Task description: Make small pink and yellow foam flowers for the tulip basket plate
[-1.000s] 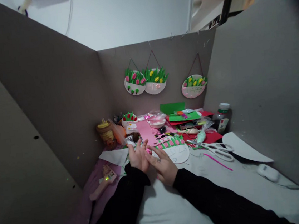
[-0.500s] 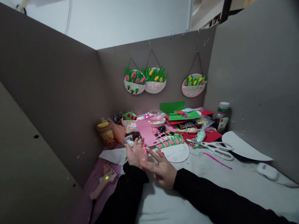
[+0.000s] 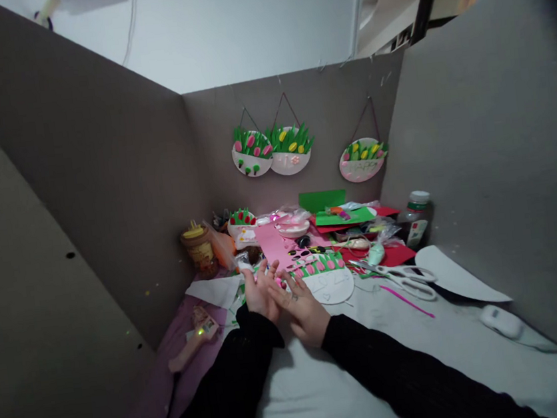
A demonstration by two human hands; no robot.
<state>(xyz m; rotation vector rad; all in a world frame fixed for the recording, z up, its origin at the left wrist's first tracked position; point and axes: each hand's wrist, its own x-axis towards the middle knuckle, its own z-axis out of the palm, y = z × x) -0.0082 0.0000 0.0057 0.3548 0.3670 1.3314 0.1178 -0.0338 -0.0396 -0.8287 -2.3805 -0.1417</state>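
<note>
My left hand (image 3: 258, 293) is palm up over the table with its fingers spread. My right hand (image 3: 300, 308) lies beside it, fingertips reaching onto the left palm near a tiny pink piece (image 3: 277, 281); whether the fingers pinch it I cannot make out. Just beyond the hands lies a white half-plate craft (image 3: 330, 287) with pink tulips and green grass along its top edge. A pink paper sheet (image 3: 272, 245) lies behind it. Both arms wear black sleeves.
White-handled scissors (image 3: 407, 279) and a pink strip (image 3: 407, 301) lie to the right. A glue gun (image 3: 195, 339) rests at left on purple cloth. A brown jar (image 3: 199, 249), a bottle (image 3: 415, 219), coloured paper scraps and three hanging tulip plates (image 3: 272, 151) fill the back. Grey partition walls enclose the table.
The right hand's fingers have moved up onto the left palm, and the two hands sit closer together than before. Nothing else on the table has moved.
</note>
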